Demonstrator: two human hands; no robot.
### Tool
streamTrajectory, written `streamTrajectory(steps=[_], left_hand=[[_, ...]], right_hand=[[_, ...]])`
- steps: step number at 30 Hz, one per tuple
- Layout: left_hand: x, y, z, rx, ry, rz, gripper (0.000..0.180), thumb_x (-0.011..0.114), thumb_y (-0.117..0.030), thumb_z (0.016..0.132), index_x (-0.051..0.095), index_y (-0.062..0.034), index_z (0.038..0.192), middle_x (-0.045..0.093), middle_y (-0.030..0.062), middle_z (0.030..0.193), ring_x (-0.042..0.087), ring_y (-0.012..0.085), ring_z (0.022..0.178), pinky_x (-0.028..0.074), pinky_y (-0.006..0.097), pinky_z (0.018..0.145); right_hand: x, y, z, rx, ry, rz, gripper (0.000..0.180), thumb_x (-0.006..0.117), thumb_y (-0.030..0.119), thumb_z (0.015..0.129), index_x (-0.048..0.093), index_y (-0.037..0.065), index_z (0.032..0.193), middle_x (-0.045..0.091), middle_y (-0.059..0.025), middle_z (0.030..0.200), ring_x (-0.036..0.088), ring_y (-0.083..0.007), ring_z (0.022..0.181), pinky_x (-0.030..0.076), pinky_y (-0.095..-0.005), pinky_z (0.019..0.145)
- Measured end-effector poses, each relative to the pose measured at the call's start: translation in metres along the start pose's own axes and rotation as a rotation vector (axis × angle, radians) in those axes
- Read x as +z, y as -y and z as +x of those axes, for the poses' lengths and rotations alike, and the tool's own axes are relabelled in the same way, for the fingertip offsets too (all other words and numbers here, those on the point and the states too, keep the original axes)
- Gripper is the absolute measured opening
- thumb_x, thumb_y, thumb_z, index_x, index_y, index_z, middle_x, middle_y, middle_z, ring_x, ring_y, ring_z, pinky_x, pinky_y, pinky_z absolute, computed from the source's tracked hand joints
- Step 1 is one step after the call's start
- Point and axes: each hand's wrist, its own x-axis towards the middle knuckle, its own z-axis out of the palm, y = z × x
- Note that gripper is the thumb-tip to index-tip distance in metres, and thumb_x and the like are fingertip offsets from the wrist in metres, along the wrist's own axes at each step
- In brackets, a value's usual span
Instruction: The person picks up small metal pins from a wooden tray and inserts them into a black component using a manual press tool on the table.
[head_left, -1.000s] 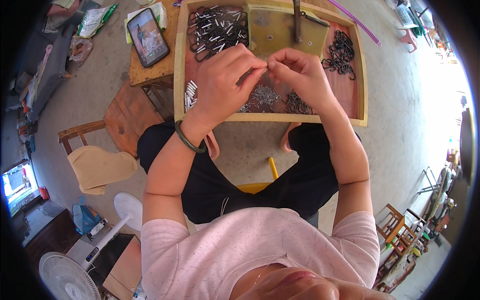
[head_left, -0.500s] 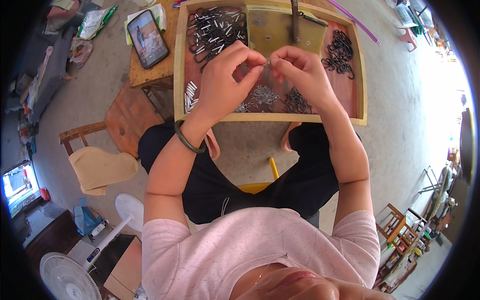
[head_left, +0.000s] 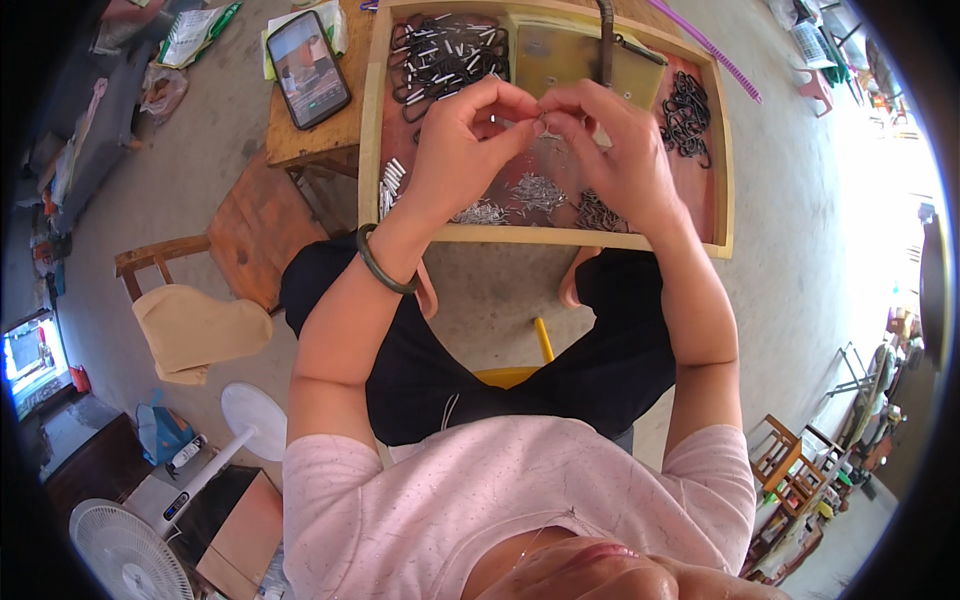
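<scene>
Above the shallow wooden-rimmed work tray (head_left: 722, 190), the left hand (head_left: 460, 150) and right hand (head_left: 610, 140) meet fingertip to fingertip, both pinching what appears to be a tiny metal piece (head_left: 538, 122). Keep the pinch steady and centred above the tray so any dropped part lands beside the loose silver pins (head_left: 535, 190).

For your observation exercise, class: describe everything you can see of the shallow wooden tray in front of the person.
The wooden tray is shallow and rectangular, with a pale raised rim and a reddish-brown floor. It lies flat, its left end on a small wooden table. Inside lie separate heaps: black loops with small pale tubes at upper left, black loops at right, silvery bits near the front rim. A yellowish plate with an upright dark post sits at the back. Both hands hover over it, not touching.
</scene>
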Motion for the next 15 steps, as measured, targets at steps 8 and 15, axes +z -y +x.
streamTrajectory(steps=[8,15], left_hand=[[-0.01,-0.005,0.025,0.141,-0.31,-0.007,0.034,0.078,-0.009,0.093,0.062,0.0026,0.121,0.069,0.0073,0.107,0.07,0.0132,0.091,0.056,0.024,0.08],[-0.029,-0.004,0.03,0.063,-0.339,-0.146,0.031,0.08,-0.017,0.093,0.067,-0.0021,0.116,0.07,0.0044,0.103,0.07,0.0121,0.089,0.051,0.024,0.079]], right_hand=[[-0.017,-0.015,0.082,0.2,0.244,-0.352,0.018,0.057,0.016,0.093,0.071,0.006,0.099,0.071,-0.0248,0.088,0.07,-0.0433,0.082,0.055,-0.0514,0.071],[-0.015,-0.015,0.114,0.406,0.444,-0.504,0.021,0.062,0.016,0.088,0.074,0.004,0.101,0.073,-0.0227,0.091,0.071,-0.0417,0.083,0.056,-0.0502,0.078]])
